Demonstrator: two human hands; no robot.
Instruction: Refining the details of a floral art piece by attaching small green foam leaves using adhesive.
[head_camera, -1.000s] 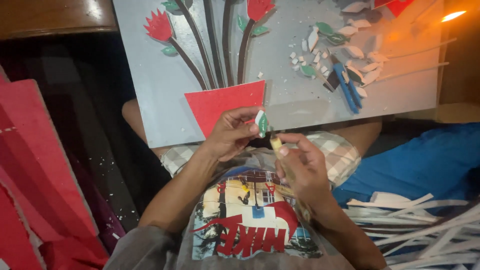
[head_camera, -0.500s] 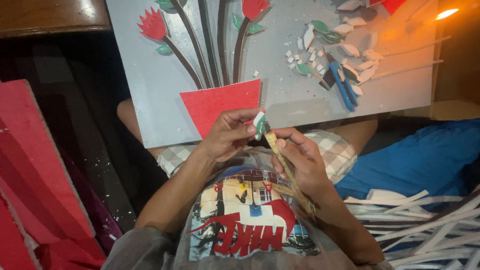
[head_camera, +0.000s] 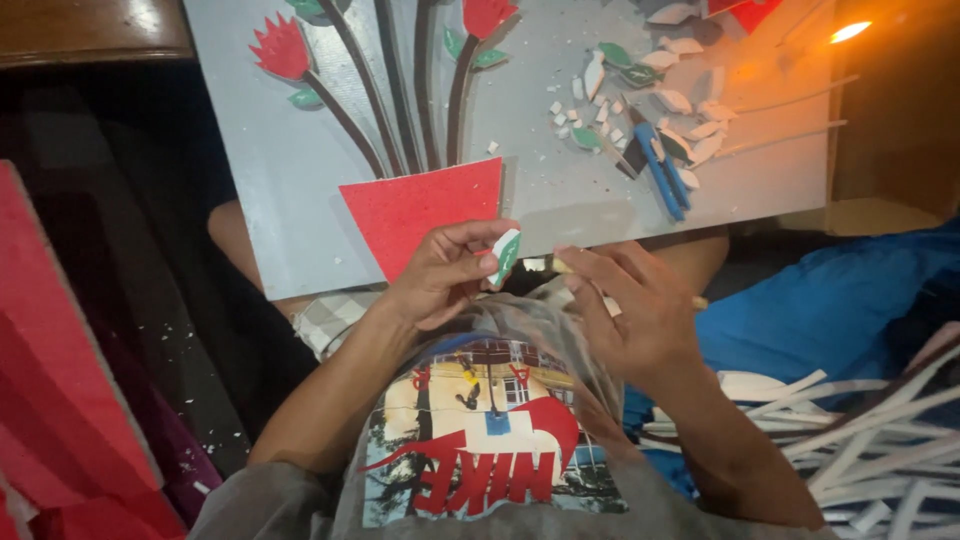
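A small green-and-white leaf piece (head_camera: 506, 254) was pinched between the thumb and the fingertips of the left hand (head_camera: 445, 275). It was held just in front of the lower edge of the grey board (head_camera: 290, 180), beside the red foam pot shape (head_camera: 420, 212).

The fingers of the right hand (head_camera: 630, 310) were curled close together around a thin wooden stick (head_camera: 560, 266), whose tip was kept just beside the leaf.

The leaf looked light, thin and pointed, probably cut from foam, so it could easily be dropped into the lap if the pinch was loosened. It could also be bent if it was pressed too hard by the stick.

Beyond the fingers, loose white and green cut pieces (head_camera: 690, 100) and a blue cutter (head_camera: 662, 170) were lying on the board.
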